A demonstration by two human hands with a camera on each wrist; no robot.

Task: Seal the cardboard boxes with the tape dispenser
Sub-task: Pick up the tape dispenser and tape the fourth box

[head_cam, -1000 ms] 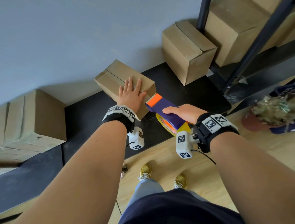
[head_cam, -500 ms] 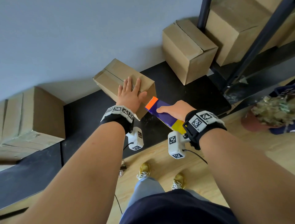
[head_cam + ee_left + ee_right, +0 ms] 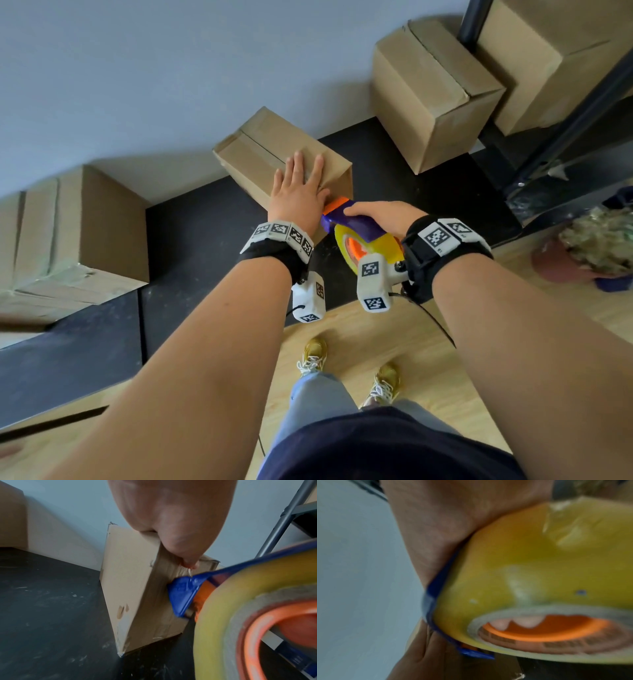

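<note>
A small cardboard box [image 3: 267,150] stands on the black table [image 3: 191,240] against the wall. My left hand [image 3: 301,186] lies flat on its top with fingers straight, the thumb over the near edge. My right hand [image 3: 383,214] grips the purple, orange and yellow tape dispenser [image 3: 359,233], whose orange nose touches the box's near side just below my left thumb. In the left wrist view the dispenser's blue front [image 3: 183,593] presses against the box side [image 3: 130,588], with clear tape wrinkled under my thumb. The right wrist view is filled by the yellow tape roll [image 3: 530,574].
A larger box [image 3: 68,233] sits at the left of the table, another box [image 3: 431,96] at the back right, and a bigger one [image 3: 548,58] beyond a dark metal post [image 3: 575,113]. A potted plant [image 3: 599,240] stands on the wooden floor at right.
My right hand has brought the dispenser leftward and up to the box's near side, tilting it so the roll shows again. My left hand stays flat on the box top.
</note>
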